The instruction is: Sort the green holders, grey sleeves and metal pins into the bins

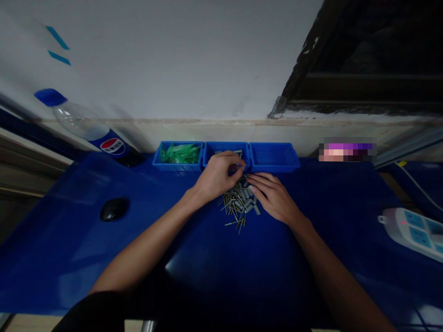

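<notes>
Two hands at a heap of metal pins (229, 203) and grey pieces (256, 210) on the tabletop (207, 263), before the middle bin (226, 144). Left hand (221, 169): fingers curled, hold unclear. Right hand (275, 196): touching heap; grip cannot be told.

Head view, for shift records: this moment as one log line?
left hand: curled, by middle bin; right hand: at pile; pile: thin pins, grey cylinders

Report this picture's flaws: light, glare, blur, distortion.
Head view: dim overall, with pale glare on the blue tabletop; head view: the bottle at the left looks stretched and tilted, probably wide-angle distortion; head view: the pile of pins and grey cylinders is soft, so single pieces are hard to separate; head view: a pixelated patch at the right hides detail.
</notes>
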Available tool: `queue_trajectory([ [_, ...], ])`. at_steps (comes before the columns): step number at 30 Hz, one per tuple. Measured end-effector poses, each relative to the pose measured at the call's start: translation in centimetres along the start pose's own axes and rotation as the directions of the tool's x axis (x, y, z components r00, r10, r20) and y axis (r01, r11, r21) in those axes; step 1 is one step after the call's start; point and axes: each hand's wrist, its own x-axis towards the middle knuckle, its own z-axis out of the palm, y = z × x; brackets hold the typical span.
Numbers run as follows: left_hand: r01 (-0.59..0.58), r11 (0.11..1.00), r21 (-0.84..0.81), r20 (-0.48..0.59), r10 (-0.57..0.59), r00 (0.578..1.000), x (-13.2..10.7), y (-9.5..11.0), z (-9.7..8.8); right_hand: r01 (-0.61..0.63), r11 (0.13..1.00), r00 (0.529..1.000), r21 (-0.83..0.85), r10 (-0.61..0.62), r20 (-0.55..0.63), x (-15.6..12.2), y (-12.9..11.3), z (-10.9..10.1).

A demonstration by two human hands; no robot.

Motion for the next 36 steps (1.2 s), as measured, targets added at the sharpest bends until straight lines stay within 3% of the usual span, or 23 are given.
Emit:
queue_trajectory([
  [6,-0.024,1.0,0.004,0.009,0.024,1.0,-0.1,0.3,-0.1,-0.035,0.998,0.995,-0.06,0.029,-0.091,-0.2,0.6,-0.9],
  [10,-0.035,0.999,0.034,0.014,0.034,0.999,-0.1,0.5,-0.2,-0.023,0.996,0.991,-0.089,0.011,-0.131,-0.4,1.5,-0.4],
  [18,-0.026,0.999,0.033,0.016,0.026,1.0,0.0,0.7,-0.2,-0.112,0.99,0.972,-0.082,0.091,-0.218,-0.5,2.3,0.3],
  [25,-0.028,0.999,0.025,0.034,0.027,0.999,-0.2,0.7,-0.2,-0.159,0.957,0.92,0.243,0.233,-0.315,-0.2,1.4,-0.1],
  [32,-0.047,0.999,0.024,0.046,0.046,0.998,-0.1,0.7,-0.1,-0.115,0.983,0.954,0.141,0.149,-0.261,-0.1,1.3,-0.1],
  [36,-0.049,0.998,0.028,0.047,0.047,0.998,-0.2,0.9,-0.1,-0.146,0.974,0.948,0.174,0.188,-0.257,-0.1,1.2,0.0],
])
